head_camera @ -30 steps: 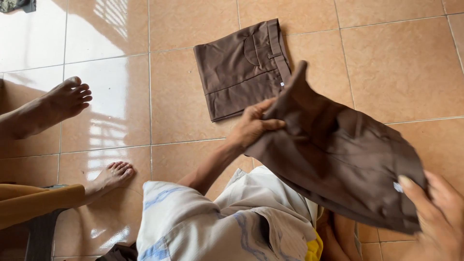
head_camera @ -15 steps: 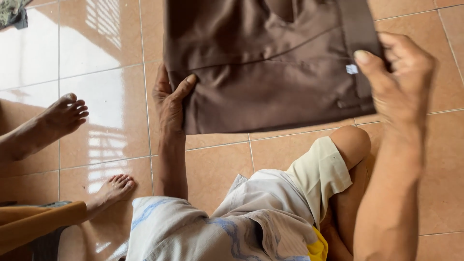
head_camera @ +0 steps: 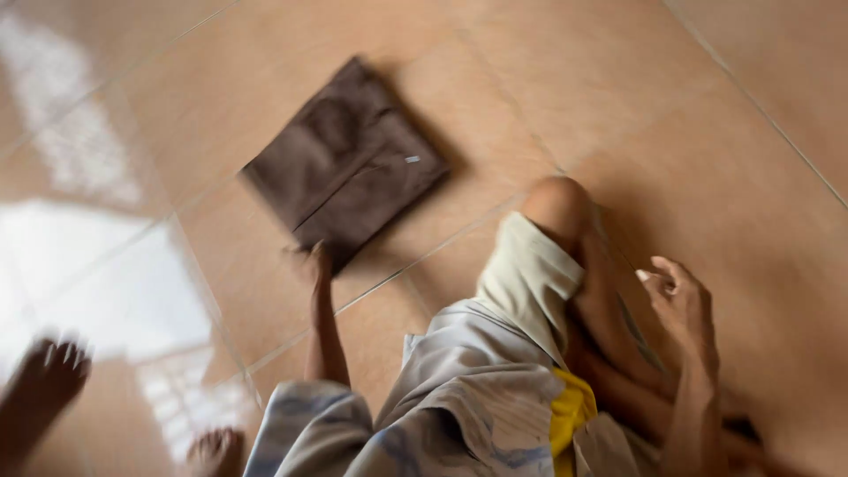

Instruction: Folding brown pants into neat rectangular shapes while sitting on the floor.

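Observation:
A folded dark brown garment (head_camera: 346,163) lies flat on the tan tiled floor. My left hand (head_camera: 315,262) is blurred at the garment's near edge, touching or just off it; I cannot tell if the fingers grip the cloth. My right hand (head_camera: 680,300) hovers to the right above my bent knee (head_camera: 558,201), fingers loosely curled and apart, holding nothing. I sit on the floor in beige shorts and a pale patterned shirt.
Another person's bare feet (head_camera: 49,375) rest on the tiles at the lower left, a second foot (head_camera: 215,450) near the bottom edge. Bright window reflections (head_camera: 115,291) lie on the floor at left. Grout lines cross the tiles.
The brown garment, held up spread between both hands, now lies folded on the floor. My right hand has let go and dropped near my knee. The view swung right.

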